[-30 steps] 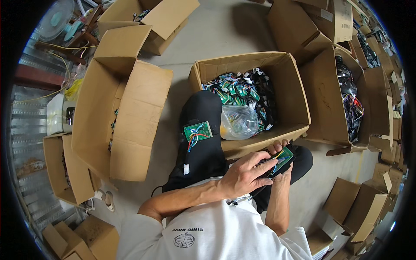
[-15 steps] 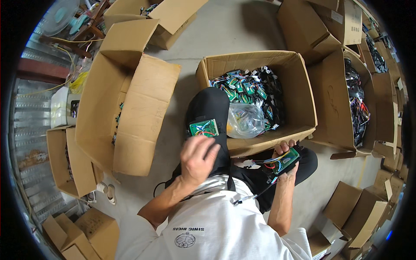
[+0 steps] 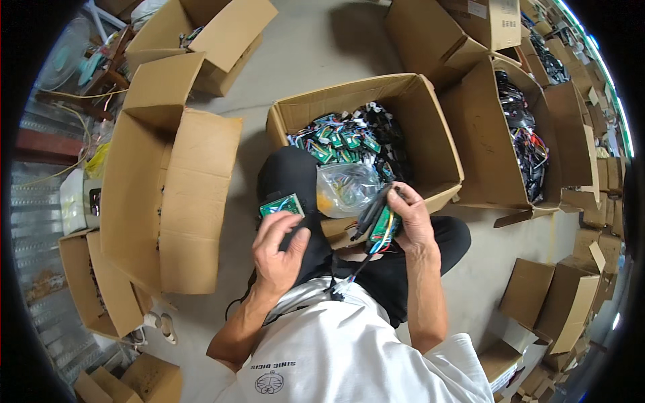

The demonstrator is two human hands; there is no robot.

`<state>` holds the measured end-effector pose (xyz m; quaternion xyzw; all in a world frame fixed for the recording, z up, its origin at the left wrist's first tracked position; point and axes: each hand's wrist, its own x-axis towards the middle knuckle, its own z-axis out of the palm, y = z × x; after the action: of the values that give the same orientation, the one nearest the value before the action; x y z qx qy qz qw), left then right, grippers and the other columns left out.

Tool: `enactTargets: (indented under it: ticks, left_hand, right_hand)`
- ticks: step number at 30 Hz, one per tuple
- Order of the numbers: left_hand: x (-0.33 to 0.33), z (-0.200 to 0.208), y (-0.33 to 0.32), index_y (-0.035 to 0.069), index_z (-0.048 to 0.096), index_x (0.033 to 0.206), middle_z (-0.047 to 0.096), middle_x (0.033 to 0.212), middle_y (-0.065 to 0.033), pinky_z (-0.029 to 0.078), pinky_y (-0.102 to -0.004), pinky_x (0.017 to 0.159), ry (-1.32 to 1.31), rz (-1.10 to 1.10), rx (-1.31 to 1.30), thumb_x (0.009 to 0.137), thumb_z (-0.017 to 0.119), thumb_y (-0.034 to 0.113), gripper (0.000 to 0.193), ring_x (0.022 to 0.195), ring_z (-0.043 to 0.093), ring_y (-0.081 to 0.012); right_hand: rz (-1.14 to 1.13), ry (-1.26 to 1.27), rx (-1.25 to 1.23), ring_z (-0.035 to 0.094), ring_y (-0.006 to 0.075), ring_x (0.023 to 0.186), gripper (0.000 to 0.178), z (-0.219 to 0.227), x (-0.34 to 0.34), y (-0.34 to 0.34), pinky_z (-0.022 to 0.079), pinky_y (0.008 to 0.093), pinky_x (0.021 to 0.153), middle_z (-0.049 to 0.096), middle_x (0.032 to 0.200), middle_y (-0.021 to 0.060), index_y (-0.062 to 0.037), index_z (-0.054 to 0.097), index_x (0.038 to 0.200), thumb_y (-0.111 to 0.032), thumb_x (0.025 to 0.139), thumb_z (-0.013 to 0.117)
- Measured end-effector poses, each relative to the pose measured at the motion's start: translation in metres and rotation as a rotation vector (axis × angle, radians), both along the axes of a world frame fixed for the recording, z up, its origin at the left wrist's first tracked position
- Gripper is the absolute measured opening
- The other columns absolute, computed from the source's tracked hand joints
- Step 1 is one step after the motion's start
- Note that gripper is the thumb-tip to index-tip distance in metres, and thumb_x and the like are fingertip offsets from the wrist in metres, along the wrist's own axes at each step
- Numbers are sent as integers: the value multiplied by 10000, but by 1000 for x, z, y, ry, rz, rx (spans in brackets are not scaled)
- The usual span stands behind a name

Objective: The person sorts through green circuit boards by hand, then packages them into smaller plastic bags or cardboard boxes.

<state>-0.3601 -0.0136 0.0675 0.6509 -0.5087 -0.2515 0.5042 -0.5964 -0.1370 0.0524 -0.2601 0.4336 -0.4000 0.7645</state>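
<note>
When viewed from the head, appears at a handling step, grasping one wired green board (image 3: 383, 226) and one black piece (image 3: 369, 216) in the right hand (image 3: 412, 218) near one carton (image 3: 435, 138) of uncountable boards (image 3: 344, 140), with the left hand (image 3: 277, 254) loosely spread by one thigh-borne board (image 3: 283, 204), probably calling next for wire-sparing steadiness.

Green, that circuit board (image 3: 382, 224) over there, its wires (image 3: 385, 240) red, yellow and blue, with a black casing (image 3: 370, 215) beside it; green again the second board (image 3: 282, 203), edged in white. Black trousers (image 3: 289, 173), a white shirt (image 3: 336, 352) with a dark line-drawn figure (image 3: 269, 383), and brown cartons (image 3: 199, 208) around on grey floor (image 3: 302, 50).
</note>
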Motion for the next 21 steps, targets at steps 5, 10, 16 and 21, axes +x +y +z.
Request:
enactTargets:
  ticks: [5,10,16,21]
  left_hand:
    - [-44,6,-28,-75,548,1289,622,1226,-225,523,-348,913,384,-339,118,972,656,219,445,1101,646,-317]
    - [-63,4,-32,-70,572,1213,672,977,-202,517,-351,781,361,-271,249,1042,525,278,391,888,673,-280]
    - [-70,0,-33,-31,601,1081,633,777,-139,479,-358,651,419,-150,282,1054,493,387,432,697,595,-204]
    - [-79,1,-29,-44,529,1242,666,1063,-158,514,-361,858,479,-466,315,944,700,361,531,962,645,-222]
  right_hand:
    - [53,-11,12,659,107,817,246,7,14,6,563,265,738,700,956,35,-22,663,1097,-103,887,761]
    - [-33,126,-26,647,122,847,233,15,6,15,552,257,731,691,968,64,-16,655,1087,-154,918,738]
    - [-147,116,-126,626,121,858,162,31,-1,28,518,266,774,681,936,67,-17,664,1030,-150,945,700]
    - [-263,664,-690,582,172,1050,239,28,27,34,468,286,877,614,1192,109,0,684,1050,-151,880,759]
